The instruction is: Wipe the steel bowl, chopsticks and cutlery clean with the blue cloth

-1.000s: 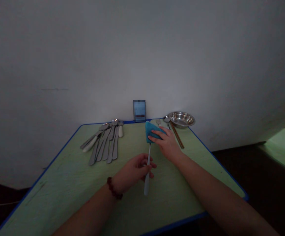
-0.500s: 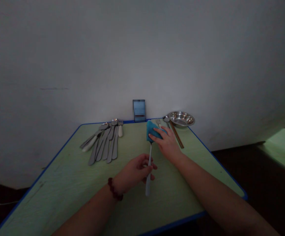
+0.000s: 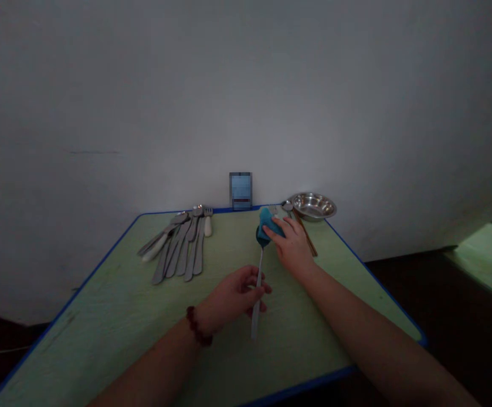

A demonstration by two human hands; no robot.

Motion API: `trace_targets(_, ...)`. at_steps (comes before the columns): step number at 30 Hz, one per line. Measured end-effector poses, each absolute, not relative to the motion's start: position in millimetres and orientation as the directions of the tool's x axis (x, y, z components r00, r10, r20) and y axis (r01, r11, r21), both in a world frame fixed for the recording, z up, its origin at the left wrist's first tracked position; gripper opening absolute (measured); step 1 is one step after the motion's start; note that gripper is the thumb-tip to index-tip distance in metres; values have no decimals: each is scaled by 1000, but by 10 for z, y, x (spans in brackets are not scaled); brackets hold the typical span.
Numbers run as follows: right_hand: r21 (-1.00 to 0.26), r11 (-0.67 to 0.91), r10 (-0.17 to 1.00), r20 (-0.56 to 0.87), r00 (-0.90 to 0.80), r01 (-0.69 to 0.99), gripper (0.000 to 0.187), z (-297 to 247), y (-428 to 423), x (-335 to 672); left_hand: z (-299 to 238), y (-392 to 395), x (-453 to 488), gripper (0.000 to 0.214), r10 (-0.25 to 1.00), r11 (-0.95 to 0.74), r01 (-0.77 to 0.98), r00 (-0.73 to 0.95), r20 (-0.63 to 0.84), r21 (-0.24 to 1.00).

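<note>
My left hand point(image 3: 246, 291), with a dark red beaded bracelet at the wrist, is closed around the handle of a metal spoon point(image 3: 259, 282). The spoon points away from me, its bowl at the far end. My right hand point(image 3: 292, 246) grips a blue cloth point(image 3: 267, 221) at the right side of the spoon's bowl, covering part of it. Whether the cloth presses on the metal there is hard to tell. The left part of the bowl shows dark beside the cloth.
Left of my hands lies a fanned pile of spoons and forks point(image 3: 184, 246). At the back right are a steel bowl point(image 3: 314, 206), wooden chopsticks point(image 3: 311, 243), another spoon point(image 3: 287, 206) and a fork point(image 3: 273, 209). A phone-like screen point(image 3: 241, 191) stands against the wall on the blue-edged table point(image 3: 114, 305).
My right hand has shifted the cloth slightly right, uncovering part of the spoon's bowl that it had wrapped. My left hand keeps the handle in nearly the same place.
</note>
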State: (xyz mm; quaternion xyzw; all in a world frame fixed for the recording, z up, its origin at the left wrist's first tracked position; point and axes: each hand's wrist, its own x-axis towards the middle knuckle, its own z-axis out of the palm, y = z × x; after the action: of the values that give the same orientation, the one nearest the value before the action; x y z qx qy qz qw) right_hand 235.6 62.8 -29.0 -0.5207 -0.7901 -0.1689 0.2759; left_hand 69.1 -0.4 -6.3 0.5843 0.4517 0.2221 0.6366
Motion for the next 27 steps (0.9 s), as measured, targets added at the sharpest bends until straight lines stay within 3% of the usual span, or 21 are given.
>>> trace_targets(27,-18,518,663,640,-388,855,39,-312,645,2360,-87,31,657,19,812,311,109,486,-324,944)
